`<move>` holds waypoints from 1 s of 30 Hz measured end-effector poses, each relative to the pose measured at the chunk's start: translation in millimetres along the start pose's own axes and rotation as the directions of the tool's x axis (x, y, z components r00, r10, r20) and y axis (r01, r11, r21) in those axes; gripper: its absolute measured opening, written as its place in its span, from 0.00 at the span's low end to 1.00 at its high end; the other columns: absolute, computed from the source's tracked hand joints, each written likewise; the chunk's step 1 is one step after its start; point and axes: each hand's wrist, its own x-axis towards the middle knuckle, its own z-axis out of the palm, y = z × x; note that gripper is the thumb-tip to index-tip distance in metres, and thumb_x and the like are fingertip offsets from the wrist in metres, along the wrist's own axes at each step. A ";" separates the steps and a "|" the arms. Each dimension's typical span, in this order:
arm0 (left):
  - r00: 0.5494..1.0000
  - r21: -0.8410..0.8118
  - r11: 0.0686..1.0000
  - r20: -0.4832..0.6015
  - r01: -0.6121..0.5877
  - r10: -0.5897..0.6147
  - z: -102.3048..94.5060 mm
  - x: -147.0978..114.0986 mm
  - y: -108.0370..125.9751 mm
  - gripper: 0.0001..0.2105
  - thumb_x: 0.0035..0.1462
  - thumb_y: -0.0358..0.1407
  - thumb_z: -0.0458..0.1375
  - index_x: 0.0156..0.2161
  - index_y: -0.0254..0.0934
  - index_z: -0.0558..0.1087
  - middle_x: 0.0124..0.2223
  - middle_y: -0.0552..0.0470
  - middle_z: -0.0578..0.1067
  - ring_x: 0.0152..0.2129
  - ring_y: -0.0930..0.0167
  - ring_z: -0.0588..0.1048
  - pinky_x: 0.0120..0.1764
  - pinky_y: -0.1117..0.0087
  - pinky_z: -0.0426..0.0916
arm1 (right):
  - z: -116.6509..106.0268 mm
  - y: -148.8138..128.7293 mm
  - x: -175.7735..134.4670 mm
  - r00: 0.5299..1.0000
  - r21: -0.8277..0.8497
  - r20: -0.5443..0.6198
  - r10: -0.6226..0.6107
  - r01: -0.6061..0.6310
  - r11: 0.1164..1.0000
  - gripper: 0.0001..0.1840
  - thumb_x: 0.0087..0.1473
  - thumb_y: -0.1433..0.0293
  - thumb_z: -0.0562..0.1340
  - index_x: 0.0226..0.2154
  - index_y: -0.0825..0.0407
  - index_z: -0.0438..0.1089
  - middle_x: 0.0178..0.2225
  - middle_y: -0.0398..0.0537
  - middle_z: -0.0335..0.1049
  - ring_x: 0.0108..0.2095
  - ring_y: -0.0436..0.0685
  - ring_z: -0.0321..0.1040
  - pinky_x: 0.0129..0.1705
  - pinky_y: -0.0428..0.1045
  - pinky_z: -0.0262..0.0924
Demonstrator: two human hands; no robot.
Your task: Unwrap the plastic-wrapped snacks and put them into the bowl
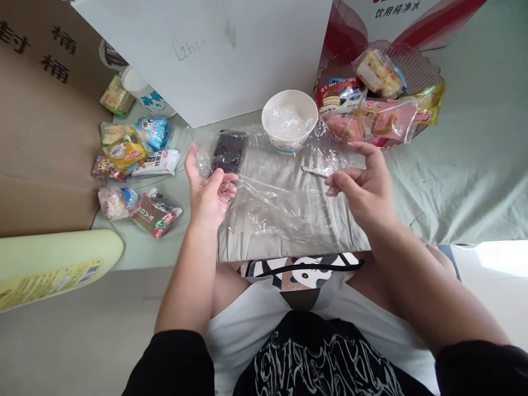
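A sheet of clear plastic film (280, 206) is stretched between my two hands over the cloth. On its left side, my left hand (209, 192) grips it, the thumb pressed towards the curled fingers. My right hand (363, 190) pinches the film on the other side, index finger extended. By its fingertips is a thin grey object (314, 172), whose kind I cannot make out; whether it is held is unclear. Beyond the film stands a white paper bowl (290, 144) with crumpled clear plastic (286, 121) inside. A dark phone (229, 149) lies under the film, near my left hand.
Packaged snacks (126, 151) and a white paper cup (150, 96) are at left, beside a cardboard box (53, 148). A white box (214, 49) stands behind the bowl. At right, a tray (416, 69) holds several wrapped breads (388, 118). A yellow-green object (61, 247) sticks out at lower left.
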 end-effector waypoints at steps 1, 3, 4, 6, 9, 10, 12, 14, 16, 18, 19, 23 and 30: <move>1.000 0.013 1.000 0.016 0.009 -0.009 -1.9 -0.9 1.1 0.32 0.57 0.28 0.66 0.62 0.57 0.64 0.26 0.63 0.77 0.16 0.76 0.74 0.22 0.78 0.62 | 0.3 -1.7 0.6 0.999 0.019 -0.036 -0.013 0.014 1.000 0.20 0.57 0.60 0.69 0.45 0.41 0.59 0.26 0.34 0.72 0.24 0.52 0.74 0.26 0.50 0.69; 0.999 0.035 0.999 0.039 -0.014 0.012 -5.2 -3.0 2.5 0.27 0.56 0.26 0.65 0.56 0.55 0.68 0.23 0.64 0.75 0.15 0.77 0.73 0.21 0.78 0.60 | 0.1 -3.5 2.5 0.993 0.050 -0.107 -0.044 0.049 0.998 0.19 0.58 0.59 0.68 0.38 0.42 0.55 0.24 0.33 0.70 0.21 0.50 0.70 0.23 0.48 0.67; 0.998 0.039 0.998 0.045 -0.047 0.045 -6.4 -3.9 3.0 0.24 0.56 0.26 0.65 0.53 0.54 0.69 0.22 0.65 0.73 0.13 0.77 0.71 0.19 0.78 0.58 | -0.1 -3.9 3.3 0.990 0.058 -0.132 -0.058 0.066 0.996 0.20 0.58 0.58 0.68 0.36 0.42 0.53 0.24 0.33 0.70 0.19 0.50 0.69 0.22 0.48 0.66; 0.992 0.034 0.992 0.047 -0.118 0.117 -7.4 -5.3 3.8 0.18 0.57 0.26 0.64 0.47 0.52 0.69 0.19 0.66 0.70 0.11 0.77 0.67 0.17 0.77 0.54 | -0.1 -4.8 3.7 0.985 0.061 -0.154 -0.077 0.087 0.994 0.22 0.59 0.56 0.67 0.35 0.42 0.52 0.22 0.33 0.68 0.18 0.50 0.68 0.20 0.47 0.64; 0.990 -0.014 0.990 0.003 -0.141 0.141 -6.8 -6.0 5.2 0.15 0.57 0.28 0.65 0.42 0.51 0.68 0.19 0.66 0.69 0.11 0.77 0.66 0.16 0.77 0.53 | 0.6 -7.6 1.1 0.989 0.079 -0.127 -0.082 0.093 0.993 0.20 0.60 0.54 0.66 0.37 0.42 0.54 0.22 0.34 0.69 0.21 0.52 0.72 0.23 0.48 0.65; 0.991 -0.038 0.991 -0.020 -0.130 0.129 -6.5 -6.1 5.8 0.15 0.57 0.28 0.65 0.41 0.51 0.68 0.19 0.66 0.70 0.11 0.78 0.65 0.16 0.78 0.53 | 0.8 -8.7 -0.2 0.990 0.076 -0.109 -0.088 0.097 0.992 0.19 0.60 0.53 0.65 0.39 0.41 0.55 0.24 0.35 0.71 0.22 0.53 0.73 0.24 0.49 0.66; 0.993 -0.088 0.991 -0.068 -0.101 0.095 -6.5 -6.4 7.4 0.14 0.59 0.29 0.65 0.42 0.52 0.68 0.20 0.66 0.70 0.11 0.80 0.64 0.16 0.78 0.51 | 0.4 -10.8 -2.3 0.990 0.037 -0.072 -0.121 0.124 0.992 0.18 0.60 0.51 0.65 0.41 0.41 0.59 0.28 0.38 0.75 0.25 0.54 0.75 0.28 0.51 0.68; 0.994 -0.138 0.988 -0.089 -0.072 0.060 -7.0 -7.1 9.4 0.12 0.61 0.30 0.63 0.44 0.53 0.69 0.20 0.67 0.71 0.09 0.82 0.60 0.15 0.78 0.48 | -1.2 -11.9 -3.6 0.986 -0.018 -0.027 -0.165 0.165 0.986 0.18 0.59 0.49 0.65 0.40 0.42 0.63 0.32 0.42 0.77 0.29 0.55 0.76 0.33 0.53 0.71; 0.997 -0.178 0.983 -0.069 -0.045 0.033 -7.3 -7.8 11.6 0.11 0.63 0.30 0.60 0.44 0.53 0.70 0.20 0.67 0.70 0.08 0.83 0.56 0.14 0.77 0.45 | -3.2 -12.1 -4.1 0.982 -0.037 0.059 -0.178 0.181 0.983 0.18 0.57 0.49 0.67 0.41 0.43 0.68 0.34 0.44 0.78 0.33 0.56 0.78 0.38 0.55 0.74; 0.999 -0.175 0.984 -0.037 -0.025 0.019 -7.0 -7.8 13.5 0.11 0.65 0.29 0.57 0.44 0.53 0.70 0.19 0.66 0.69 0.08 0.83 0.55 0.14 0.76 0.42 | -4.6 -11.6 -4.4 0.973 -0.031 0.184 -0.143 0.151 0.988 0.18 0.56 0.52 0.69 0.43 0.45 0.73 0.33 0.45 0.79 0.34 0.56 0.78 0.40 0.55 0.74; 0.999 -0.153 0.988 -0.033 -0.021 0.016 -6.5 -7.3 14.1 0.12 0.66 0.28 0.56 0.45 0.53 0.70 0.19 0.66 0.69 0.09 0.83 0.55 0.14 0.76 0.41 | -4.6 -11.1 -4.6 0.963 -0.033 0.241 -0.117 0.129 0.991 0.17 0.56 0.54 0.69 0.43 0.46 0.75 0.32 0.44 0.79 0.33 0.56 0.78 0.40 0.55 0.75; 0.994 -0.017 1.000 -0.108 -0.017 0.015 -5.8 0.1 11.6 0.16 0.66 0.25 0.53 0.49 0.53 0.69 0.20 0.66 0.68 0.10 0.83 0.57 0.16 0.77 0.39 | -1.1 -8.1 -5.1 0.980 -0.037 0.190 -0.063 0.071 0.997 0.08 0.58 0.62 0.68 0.36 0.48 0.80 0.28 0.44 0.79 0.27 0.53 0.76 0.34 0.52 0.75; 0.977 0.147 0.966 0.037 -0.211 0.208 -23.2 17.8 -3.5 0.14 0.50 0.39 0.69 0.40 0.44 0.72 0.26 0.60 0.76 0.19 0.77 0.75 0.21 0.80 0.64 | -2.4 -2.4 1.5 0.999 -0.148 0.026 -0.040 0.043 0.988 0.14 0.56 0.67 0.67 0.46 0.47 0.78 0.35 0.45 0.80 0.33 0.54 0.77 0.41 0.53 0.76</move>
